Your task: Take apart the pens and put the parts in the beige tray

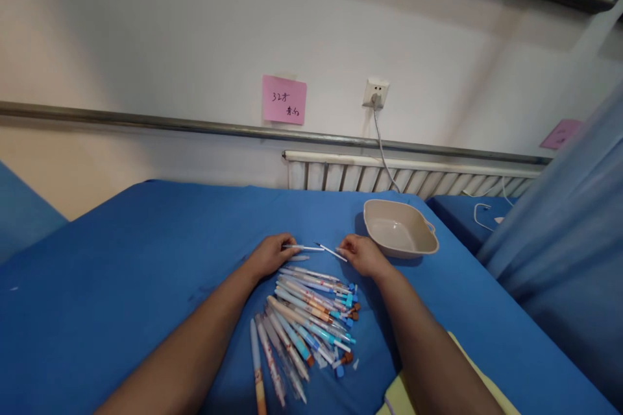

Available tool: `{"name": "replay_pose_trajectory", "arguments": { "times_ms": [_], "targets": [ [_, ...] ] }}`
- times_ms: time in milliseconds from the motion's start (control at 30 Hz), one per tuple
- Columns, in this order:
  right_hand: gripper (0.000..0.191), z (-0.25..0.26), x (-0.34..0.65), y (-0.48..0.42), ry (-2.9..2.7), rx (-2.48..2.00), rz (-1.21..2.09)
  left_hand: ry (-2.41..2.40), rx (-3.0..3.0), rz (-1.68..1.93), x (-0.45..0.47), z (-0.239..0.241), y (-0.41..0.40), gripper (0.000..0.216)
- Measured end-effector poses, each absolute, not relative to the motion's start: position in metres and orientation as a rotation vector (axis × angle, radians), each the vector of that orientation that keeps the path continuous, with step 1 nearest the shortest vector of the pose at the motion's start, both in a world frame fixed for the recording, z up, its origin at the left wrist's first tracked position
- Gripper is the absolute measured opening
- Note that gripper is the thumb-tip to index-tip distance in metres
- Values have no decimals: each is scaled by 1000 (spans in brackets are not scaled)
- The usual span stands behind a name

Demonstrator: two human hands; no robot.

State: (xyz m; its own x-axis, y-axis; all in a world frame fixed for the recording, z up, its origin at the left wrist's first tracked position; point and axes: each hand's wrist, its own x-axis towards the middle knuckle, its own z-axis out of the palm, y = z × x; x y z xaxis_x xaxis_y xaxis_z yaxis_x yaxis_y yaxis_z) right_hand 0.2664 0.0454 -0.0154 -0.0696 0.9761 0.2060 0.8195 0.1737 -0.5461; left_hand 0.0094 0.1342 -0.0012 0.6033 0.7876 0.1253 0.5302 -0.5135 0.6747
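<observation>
Left hand point(273, 255) pinching white stick point(315, 249), right hand point(361, 255) another stick point(331, 252), nearest pen point(257, 360) cropped

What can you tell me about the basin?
The basin is beige and looks like plastic, with rounded corners, raised walls and a slightly shiny inside. A loop handle shows at its right end. It stands upright, open side up, on the blue cloth, toward the far edge. The right hand is close to its near left corner; whether they touch is hard to tell.
</observation>
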Motion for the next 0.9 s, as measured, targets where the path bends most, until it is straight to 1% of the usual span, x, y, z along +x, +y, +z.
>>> {"name": "replay_pose_trajectory", "arguments": {
  "times_ms": [100,267,433,667,767,900],
  "targets": [
    [17,-14,272,45,-1919,-1751,405,1036,2230,573,8,-4,137,30],
    [20,-10,247,44,-1970,-1734,283,960,2236,565,17,-3,128,29],
    [19,-7,226,41,-2150,-1899,275,911,2287,544,19,1,125,31],
    [19,1,243,38,-2156,-2010,242,1034,2210,585,4,-3,142,39],
    [19,1,244,38,-2135,-2052,229,1023,2225,584,6,-7,142,35],
    [19,-1,242,38,-2113,-2077,218,959,2290,590,11,-8,139,25]
  ]
}}
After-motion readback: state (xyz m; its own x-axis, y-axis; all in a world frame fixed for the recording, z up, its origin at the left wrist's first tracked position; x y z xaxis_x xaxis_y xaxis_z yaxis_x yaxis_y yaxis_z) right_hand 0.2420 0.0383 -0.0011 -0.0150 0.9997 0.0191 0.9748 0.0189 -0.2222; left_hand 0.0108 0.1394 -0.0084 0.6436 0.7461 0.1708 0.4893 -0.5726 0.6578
